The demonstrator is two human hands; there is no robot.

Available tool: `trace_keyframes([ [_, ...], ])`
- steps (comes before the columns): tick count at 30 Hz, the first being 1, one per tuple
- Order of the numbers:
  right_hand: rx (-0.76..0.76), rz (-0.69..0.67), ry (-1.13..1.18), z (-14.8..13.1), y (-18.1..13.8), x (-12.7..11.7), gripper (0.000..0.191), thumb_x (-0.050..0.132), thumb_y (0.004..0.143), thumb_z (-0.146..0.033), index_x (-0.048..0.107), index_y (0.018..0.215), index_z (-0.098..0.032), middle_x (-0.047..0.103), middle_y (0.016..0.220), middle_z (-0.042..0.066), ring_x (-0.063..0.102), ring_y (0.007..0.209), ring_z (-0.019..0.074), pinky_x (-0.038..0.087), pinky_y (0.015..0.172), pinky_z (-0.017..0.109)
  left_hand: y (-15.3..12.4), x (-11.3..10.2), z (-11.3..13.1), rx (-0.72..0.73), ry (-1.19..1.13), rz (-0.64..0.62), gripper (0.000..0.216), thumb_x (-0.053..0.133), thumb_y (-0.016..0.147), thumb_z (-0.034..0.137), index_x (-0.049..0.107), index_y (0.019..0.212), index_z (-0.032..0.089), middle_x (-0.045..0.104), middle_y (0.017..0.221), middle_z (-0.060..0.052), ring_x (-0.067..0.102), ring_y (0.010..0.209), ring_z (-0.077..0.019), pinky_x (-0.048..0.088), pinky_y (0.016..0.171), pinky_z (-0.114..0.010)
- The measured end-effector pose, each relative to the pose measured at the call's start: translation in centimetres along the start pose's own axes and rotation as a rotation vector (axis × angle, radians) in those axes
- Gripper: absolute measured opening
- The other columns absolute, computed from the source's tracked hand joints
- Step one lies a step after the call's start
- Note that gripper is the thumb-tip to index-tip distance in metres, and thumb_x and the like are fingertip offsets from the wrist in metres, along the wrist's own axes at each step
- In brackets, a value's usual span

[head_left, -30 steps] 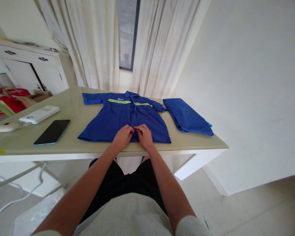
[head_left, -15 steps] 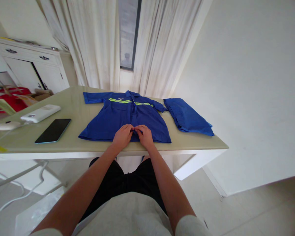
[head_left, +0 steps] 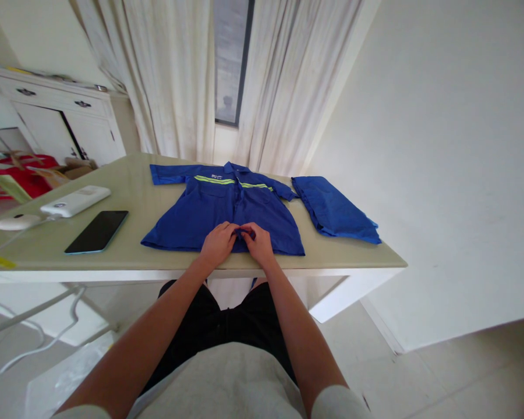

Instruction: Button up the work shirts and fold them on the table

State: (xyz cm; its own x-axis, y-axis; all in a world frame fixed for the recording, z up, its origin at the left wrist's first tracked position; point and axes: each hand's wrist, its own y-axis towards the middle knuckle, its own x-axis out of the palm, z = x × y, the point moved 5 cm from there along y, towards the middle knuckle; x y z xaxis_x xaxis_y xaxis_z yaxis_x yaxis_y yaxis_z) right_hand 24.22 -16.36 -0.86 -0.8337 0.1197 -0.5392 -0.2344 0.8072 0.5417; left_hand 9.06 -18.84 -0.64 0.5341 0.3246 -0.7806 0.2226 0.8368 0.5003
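At the shirt's lower hem, the left hand (head_left: 217,243) and right hand (head_left: 257,243) meet at the middle seam, fingers curled and pinching the blue cloth between them. The shirt (head_left: 201,215) lies flat and face up on the table (head_left: 131,195), sleeves spread, collar at the far edge. Just right of the shirt lies a folded blue garment (head_left: 334,210). Left of the shirt lie a phone (head_left: 96,231), then a white power bank (head_left: 75,200) and a mouse (head_left: 17,222).
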Motion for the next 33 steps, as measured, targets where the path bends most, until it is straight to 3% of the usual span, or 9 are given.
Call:
trace_keyframes([
  [10, 0.059, -0.056, 0.036, 0.1, 0.0, 0.3, 0.013, 0.060, 0.093, -0.022, 0.072, 0.100, -0.022, 0.076, 0.091, 0.001, 0.068, 0.079, 0.0168, 0.053, 0.079, 0.029, 0.3, 0.5, -0.9, -0.001, -0.097, -0.038, 0.021, 0.054, 0.099, 0.023, 0.071, 0.112, 0.022, 0.070, 0.108, -0.007, 0.065, 0.104, -0.0235, 0.052, 0.094, -0.036],
  [17, 0.009, -0.042, -0.026, -0.1, 0.3, 0.5, 0.010, 0.061, 0.092, -0.021, 0.070, 0.090, -0.022, 0.072, 0.088, 0.001, 0.066, 0.083, 0.0168, 0.051, 0.077, 0.028, 0.4, 0.9, -1.3, -0.049, -0.112, -0.053, 0.020, 0.052, 0.100, 0.025, 0.070, 0.107, 0.021, 0.070, 0.107, -0.007, 0.066, 0.102, -0.0236, 0.052, 0.092, -0.036],
  [23, 0.007, -0.041, -0.011, -0.2, 0.0, 0.4, 0.017, 0.075, 0.090, -0.038, 0.073, 0.094, -0.022, 0.074, 0.092, 0.001, 0.067, 0.083, 0.0165, 0.050, 0.077, 0.027, 0.4, 0.6, -1.2, -0.044, -0.096, -0.052, 0.022, 0.049, 0.099, 0.020, 0.070, 0.107, 0.022, 0.069, 0.106, -0.007, 0.066, 0.101, -0.0233, 0.051, 0.091, -0.036],
  [29, 0.001, -0.044, -0.058, 0.1, -0.1, 0.4, 0.011, 0.068, 0.097, -0.031, 0.074, 0.093, -0.023, 0.075, 0.092, 0.002, 0.068, 0.085, 0.0169, 0.050, 0.079, 0.028, 0.4, 0.7, -1.1, -0.042, -0.058, -0.055, 0.025, 0.046, 0.102, 0.023, 0.070, 0.105, 0.021, 0.068, 0.105, -0.008, 0.065, 0.098, -0.0231, 0.051, 0.087, -0.035],
  [33, -0.001, -0.052, -0.083, 0.1, -0.1, 0.6, 0.008, 0.070, 0.094, -0.027, 0.074, 0.099, -0.023, 0.076, 0.097, 0.003, 0.069, 0.090, 0.0181, 0.051, 0.084, 0.030, 0.6, 0.9, -1.3, -0.034, -0.039, -0.044, 0.024, 0.045, 0.102, 0.024, 0.069, 0.103, 0.021, 0.068, 0.103, -0.008, 0.064, 0.099, -0.0231, 0.051, 0.090, -0.036],
])
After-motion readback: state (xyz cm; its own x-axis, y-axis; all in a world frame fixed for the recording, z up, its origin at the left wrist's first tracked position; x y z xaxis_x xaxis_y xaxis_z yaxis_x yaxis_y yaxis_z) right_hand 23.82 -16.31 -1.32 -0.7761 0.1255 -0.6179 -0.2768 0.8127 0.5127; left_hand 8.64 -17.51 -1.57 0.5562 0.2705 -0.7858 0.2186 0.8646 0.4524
